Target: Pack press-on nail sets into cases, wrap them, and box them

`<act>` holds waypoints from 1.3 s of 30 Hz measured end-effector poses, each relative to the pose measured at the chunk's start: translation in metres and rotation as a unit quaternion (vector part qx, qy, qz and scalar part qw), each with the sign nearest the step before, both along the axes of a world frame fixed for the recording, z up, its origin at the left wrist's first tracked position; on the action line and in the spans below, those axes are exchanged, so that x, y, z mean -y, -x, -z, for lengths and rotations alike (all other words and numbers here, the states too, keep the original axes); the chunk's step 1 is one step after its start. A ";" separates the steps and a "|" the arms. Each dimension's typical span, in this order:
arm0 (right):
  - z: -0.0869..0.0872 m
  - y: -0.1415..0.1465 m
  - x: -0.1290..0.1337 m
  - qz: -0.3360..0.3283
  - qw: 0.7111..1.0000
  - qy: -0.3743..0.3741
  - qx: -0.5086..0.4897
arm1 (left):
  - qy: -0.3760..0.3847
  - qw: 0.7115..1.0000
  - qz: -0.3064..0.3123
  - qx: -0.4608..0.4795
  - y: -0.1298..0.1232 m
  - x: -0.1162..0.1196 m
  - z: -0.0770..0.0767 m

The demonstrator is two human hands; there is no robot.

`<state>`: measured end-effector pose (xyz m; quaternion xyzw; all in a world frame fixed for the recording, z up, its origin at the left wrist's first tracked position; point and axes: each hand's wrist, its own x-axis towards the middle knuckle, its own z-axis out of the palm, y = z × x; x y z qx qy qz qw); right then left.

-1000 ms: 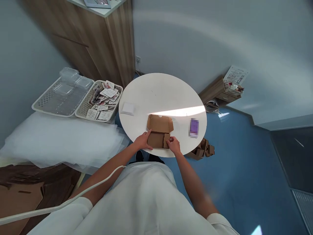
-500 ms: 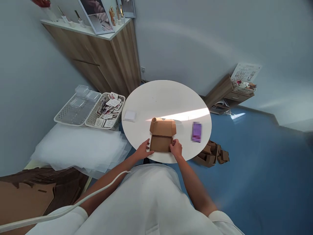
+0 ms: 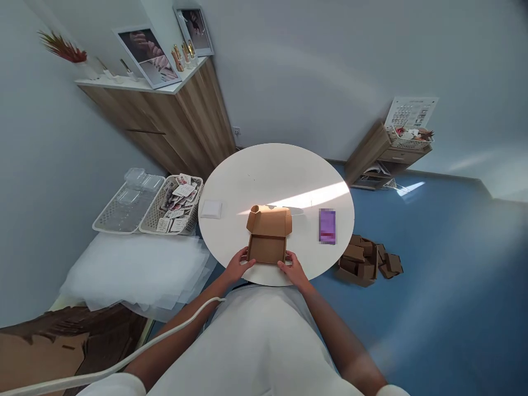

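A brown cardboard box [image 3: 267, 250] lies on the round white table [image 3: 272, 165] near its front edge, its lid standing up at the back with side flaps spread. Nothing shows inside its tray. My left hand [image 3: 238, 265] grips the box's left front corner, thumb at the front edge and fingers along the side. At the right front corner, my right hand [image 3: 292, 267] holds the box in the same way. A purple item [image 3: 327, 226], blurred by pixelation, lies to the right of the box. Toward the table's left edge is a small white flat packet [image 3: 212, 209].
Left of the table stand a basket of printed cards [image 3: 177, 206], a basket with clear plastic boxes [image 3: 127, 203] and stacked translucent sheets [image 3: 132, 269]. Flat cardboard [image 3: 41, 357] lies lower left. Folded boxes [image 3: 358, 261] sit on the floor at right. A white cable [image 3: 165, 335] crosses my left arm.
My right hand has shifted from the box's right inner side to its front right corner. My left hand has closed in on the left side. The camera view has tilted slightly upward.
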<state>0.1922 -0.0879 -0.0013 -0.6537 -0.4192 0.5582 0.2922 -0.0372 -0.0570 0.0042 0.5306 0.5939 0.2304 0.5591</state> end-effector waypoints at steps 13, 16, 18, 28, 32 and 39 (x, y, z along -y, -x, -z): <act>-0.001 -0.030 -0.029 0.068 0.994 -0.020 -0.083 | -0.024 0.998 0.025 0.043 -0.044 -0.030 -0.011; -0.001 -0.031 -0.034 0.078 0.992 -0.023 -0.096 | -0.023 0.999 0.022 0.032 -0.048 -0.034 -0.011; 0.001 -0.032 -0.035 0.082 0.991 -0.024 -0.102 | -0.009 1.000 0.012 0.013 -0.049 -0.036 -0.008; 0.002 -0.031 -0.022 0.175 0.978 -0.116 0.008 | 0.031 0.999 -0.027 0.007 -0.035 -0.025 0.001; -0.018 -0.012 -0.029 0.146 0.970 -0.192 0.026 | -0.034 0.996 -0.009 -0.087 -0.015 -0.022 0.000; -0.046 0.071 -0.072 -0.019 0.988 -0.133 -0.072 | -0.110 0.965 -0.067 -0.227 0.050 -0.032 -0.005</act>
